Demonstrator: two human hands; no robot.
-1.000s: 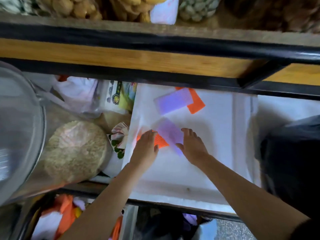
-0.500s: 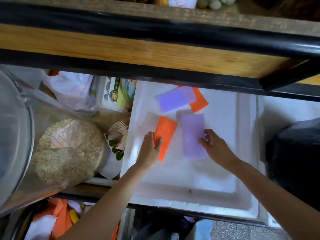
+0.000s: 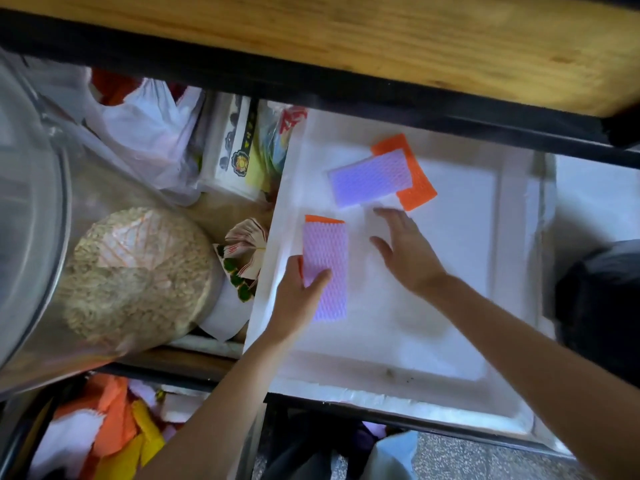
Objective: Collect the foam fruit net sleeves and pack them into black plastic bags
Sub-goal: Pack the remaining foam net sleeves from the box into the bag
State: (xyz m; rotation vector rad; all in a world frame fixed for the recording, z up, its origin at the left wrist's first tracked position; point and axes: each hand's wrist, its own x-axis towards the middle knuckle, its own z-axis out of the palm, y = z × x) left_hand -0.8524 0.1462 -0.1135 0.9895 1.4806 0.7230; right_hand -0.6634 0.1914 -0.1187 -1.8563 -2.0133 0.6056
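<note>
Over the white foam tray (image 3: pixel 457 278), the left hand (image 3: pixel 298 296) pinches a flat purple foam net sleeve (image 3: pixel 327 261) stacked on an orange sleeve (image 3: pixel 323 219), the right hand (image 3: pixel 407 252) hovers spread and empty near a second purple sleeve (image 3: pixel 370 178) overlapping another orange sleeve (image 3: pixel 417 194), with a black plastic bag (image 3: pixel 599 306) far right.

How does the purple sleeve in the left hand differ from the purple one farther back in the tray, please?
The near purple sleeve is pinched by the left hand; the far purple sleeve lies untouched. The near one points away from the camera; the far one lies crosswise. The near one nearly covers its orange sleeve; the far one leaves its orange partner sticking out. Both are purple netting on orange.
</note>
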